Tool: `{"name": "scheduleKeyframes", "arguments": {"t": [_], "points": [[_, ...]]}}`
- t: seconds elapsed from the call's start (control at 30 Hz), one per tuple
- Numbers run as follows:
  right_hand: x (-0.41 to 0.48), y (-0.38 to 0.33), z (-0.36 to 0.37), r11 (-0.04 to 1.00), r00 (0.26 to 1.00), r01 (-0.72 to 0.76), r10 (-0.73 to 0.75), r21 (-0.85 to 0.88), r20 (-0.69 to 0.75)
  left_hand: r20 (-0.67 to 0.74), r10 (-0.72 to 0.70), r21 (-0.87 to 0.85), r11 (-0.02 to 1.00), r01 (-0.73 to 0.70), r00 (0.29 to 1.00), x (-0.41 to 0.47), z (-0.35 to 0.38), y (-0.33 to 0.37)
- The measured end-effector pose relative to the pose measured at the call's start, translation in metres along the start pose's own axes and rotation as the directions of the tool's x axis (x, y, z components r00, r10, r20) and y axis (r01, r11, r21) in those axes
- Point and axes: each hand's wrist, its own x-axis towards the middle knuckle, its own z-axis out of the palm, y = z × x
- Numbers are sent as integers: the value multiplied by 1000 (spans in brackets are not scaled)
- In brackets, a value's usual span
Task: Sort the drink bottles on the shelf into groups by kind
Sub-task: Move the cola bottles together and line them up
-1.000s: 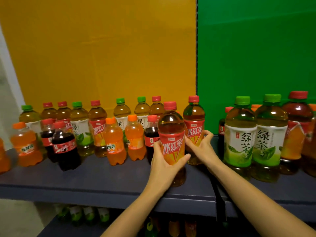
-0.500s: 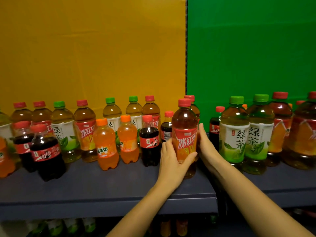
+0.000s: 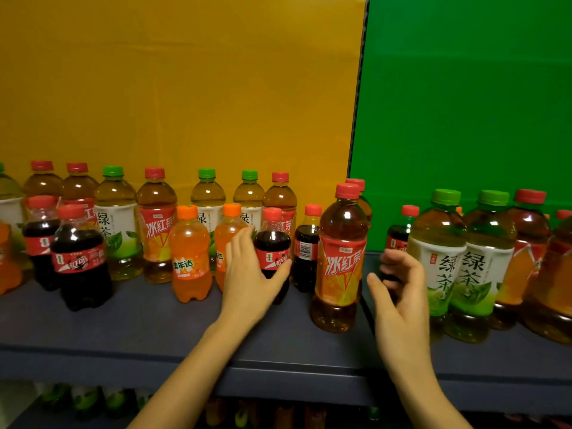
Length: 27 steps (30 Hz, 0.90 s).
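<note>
Mixed drink bottles stand on a dark grey shelf (image 3: 154, 332). A red-capped iced red tea bottle (image 3: 340, 264) stands free near the front, between my hands. My left hand (image 3: 250, 277) wraps a small cola bottle (image 3: 274, 243) just left of it, thumb across the front, fingers on its left side. The cola rests on the shelf. My right hand (image 3: 399, 292) hovers with loosely curled fingers and holds nothing, between the iced tea and a green tea bottle (image 3: 439, 252). Another small cola (image 3: 399, 233) stands behind that hand.
Left of my hands stand orange soda bottles (image 3: 190, 255), colas (image 3: 80, 258) and a back row of mixed green and red teas (image 3: 156, 224). More large teas (image 3: 492, 261) crowd the right. A yellow and a green backdrop rise behind. A lower shelf holds more bottles.
Both hands have let go of the iced red tea bottle, which now stands on the shelf. My left hand moved left onto the small cola; my right hand drew back to the right.
</note>
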Motion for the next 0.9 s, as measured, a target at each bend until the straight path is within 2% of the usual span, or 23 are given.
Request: {"name": "scheduleKeyframes", "arguments": {"t": [0.1,0.23,0.3,0.43,0.53,0.7,0.9], "points": [[-12,-13,9,997,995,78,-77,-13,70,99,-20,66,998,13,995,10,7,1],[-21,-24,34,987,967,137,-115,-83,227,71,9,121,992,-17,997,14,15,-5],[-23,-24,49,984,955,140,-106,-106,277,69,32,68,997,-37,997,14,13,-10],[-19,-20,83,981,953,140,-96,-135,287,94,44,-102,994,-34,995,11,-6,-18],[-9,-14,109,975,969,84,-32,-205,244,104,61,-162,986,-44,993,7,-23,-30],[23,-5,142,932,997,39,-15,-360,70,147,123,-195,976,-94,981,6,-47,-49],[48,11,159,868,995,-41,-9,-495,-97,178,143,-272,958,-91,973,5,-62,-65]]}}
